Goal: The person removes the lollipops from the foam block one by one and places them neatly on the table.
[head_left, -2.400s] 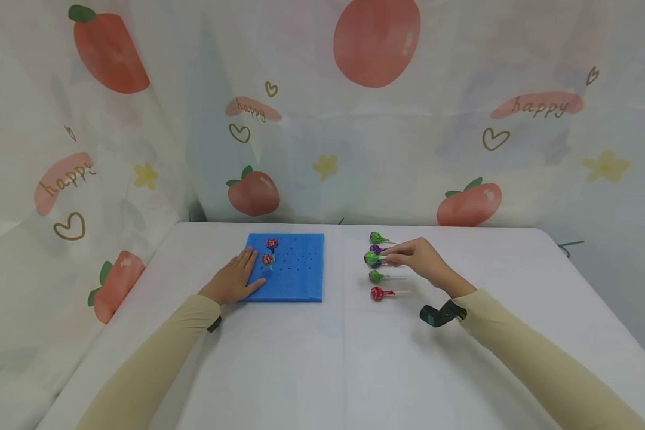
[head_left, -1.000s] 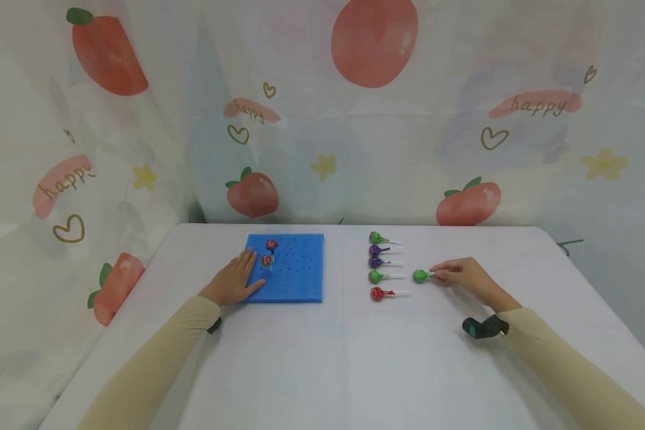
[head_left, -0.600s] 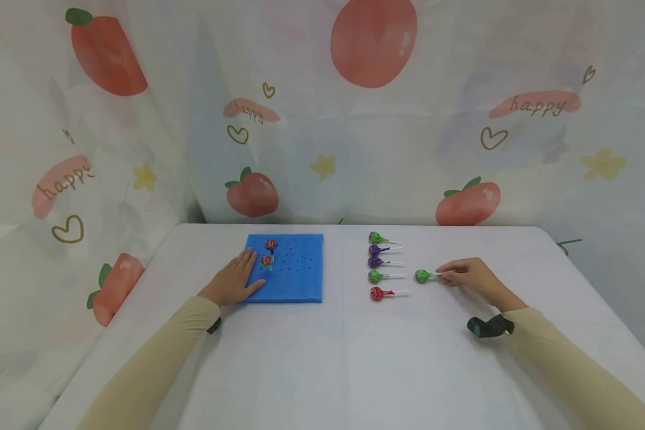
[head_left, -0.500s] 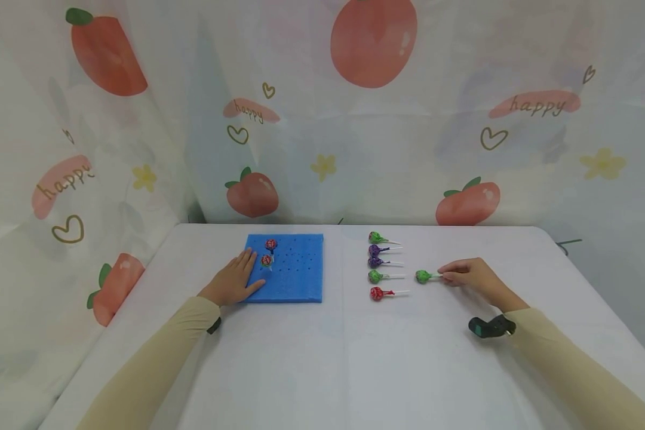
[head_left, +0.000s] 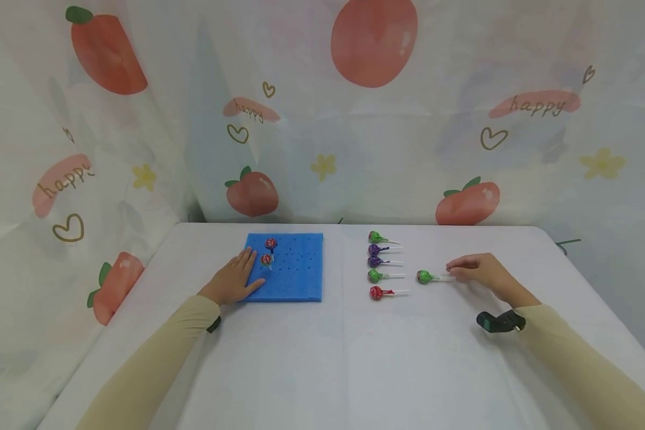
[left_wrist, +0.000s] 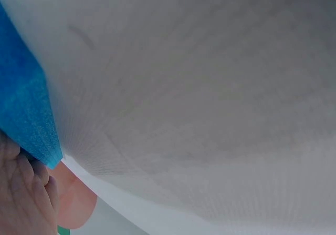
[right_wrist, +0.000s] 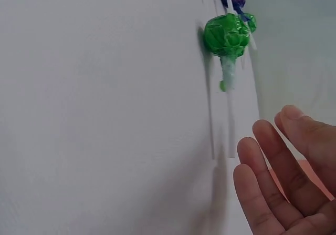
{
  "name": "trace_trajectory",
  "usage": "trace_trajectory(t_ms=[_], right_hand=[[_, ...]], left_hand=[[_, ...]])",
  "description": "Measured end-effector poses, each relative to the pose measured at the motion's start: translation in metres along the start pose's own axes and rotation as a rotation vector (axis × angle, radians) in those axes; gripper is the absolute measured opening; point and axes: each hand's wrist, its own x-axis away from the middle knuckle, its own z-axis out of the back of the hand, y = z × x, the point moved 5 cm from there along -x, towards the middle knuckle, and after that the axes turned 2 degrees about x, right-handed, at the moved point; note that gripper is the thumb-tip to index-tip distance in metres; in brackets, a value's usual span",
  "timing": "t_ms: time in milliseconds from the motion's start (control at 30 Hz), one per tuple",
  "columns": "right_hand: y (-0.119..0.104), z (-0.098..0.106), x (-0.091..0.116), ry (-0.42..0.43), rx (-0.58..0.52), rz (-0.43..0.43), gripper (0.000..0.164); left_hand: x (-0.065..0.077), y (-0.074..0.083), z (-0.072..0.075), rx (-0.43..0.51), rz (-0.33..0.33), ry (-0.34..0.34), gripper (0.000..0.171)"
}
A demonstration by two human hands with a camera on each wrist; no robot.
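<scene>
In the head view my left hand (head_left: 233, 278) rests flat on the left side of a blue foam board (head_left: 295, 286) full of small holes. Two lollipops with red wrappers, a rear one (head_left: 271, 243) and a nearer one (head_left: 266, 260), stand in the board. A green-wrapped lollipop (head_left: 423, 276) lies on the table, its white stick pointing right. Just beyond the stick's end is my right hand (head_left: 484, 272); the right wrist view shows its fingers (right_wrist: 273, 151) loosely extended, apart from the green lollipop (right_wrist: 227, 35) and holding nothing.
A column of lollipops lies between board and right hand: green (head_left: 374, 237) at the back, two purple (head_left: 374, 250), another green (head_left: 375, 276) and a red (head_left: 376, 292) at the front. A white cloth covers the table (head_left: 344, 364); a patterned curtain (head_left: 355, 149) hangs behind.
My right hand has carried the green lollipop from above the column to the right, laid it down and let go, then drawn slightly away. The left hand has stayed on the board.
</scene>
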Motion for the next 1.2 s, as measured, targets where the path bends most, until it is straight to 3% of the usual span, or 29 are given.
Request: trace_trajectory(t_ms=[300, 600, 933, 1200], right_hand=[[-0.031, 0.011, -0.007, -0.024, -0.042, 0.083, 0.043], [-0.103, 0.001, -0.027, -0.099, -0.017, 0.187, 0.039], [-0.18, -0.033, -0.056, -0.2, -0.078, 0.301, 0.036], [-0.22, -0.083, -0.075, -0.25, -0.211, 0.347, 0.033]], left_hand=[[0.001, 0.001, 0.001, -0.004, -0.005, 0.013, 0.078], [0.001, 0.0, 0.001, 0.001, 0.002, 0.006, 0.079], [0.001, 0.0, 0.001, 0.007, -0.003, -0.001, 0.081], [0.0, -0.003, -0.003, 0.004, -0.004, 0.01, 0.081]])
